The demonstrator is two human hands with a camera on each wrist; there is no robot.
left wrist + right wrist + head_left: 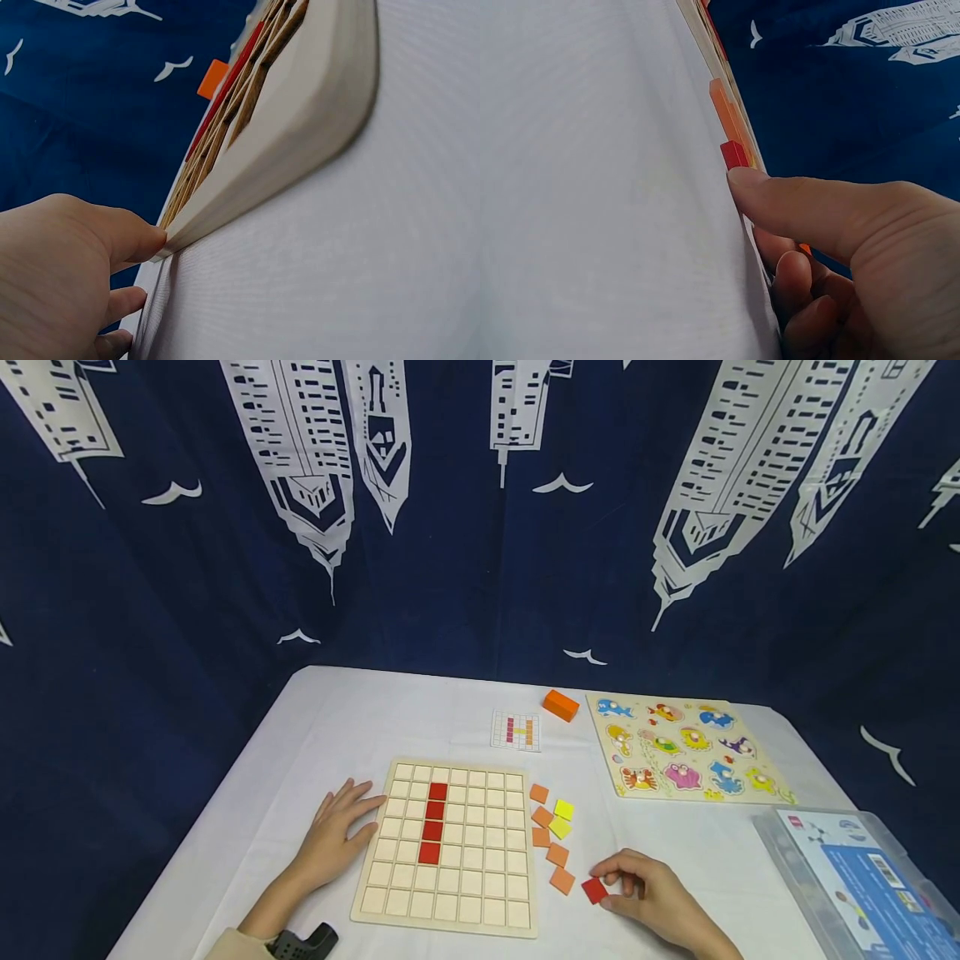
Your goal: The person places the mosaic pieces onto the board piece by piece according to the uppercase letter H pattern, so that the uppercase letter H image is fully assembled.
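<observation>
One red tile (595,891), square with roughly equal sides, sits askew to the board (468,906), one corner toward the person, pinched between thumb and fingers of the right hand (654,896), beside loose orange tiles (562,881). Four red squares (432,831) fill a column, its long axis running away from the person. The left hand (337,831), fingers spread, touches the board's left edge.

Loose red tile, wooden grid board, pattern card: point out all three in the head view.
Loose red tile (595,891): head view, middle of its upper face.
Wooden grid board (452,857): head view, a bare cell near its middle.
Pattern card (516,731): head view, middle of its printed face.
</observation>
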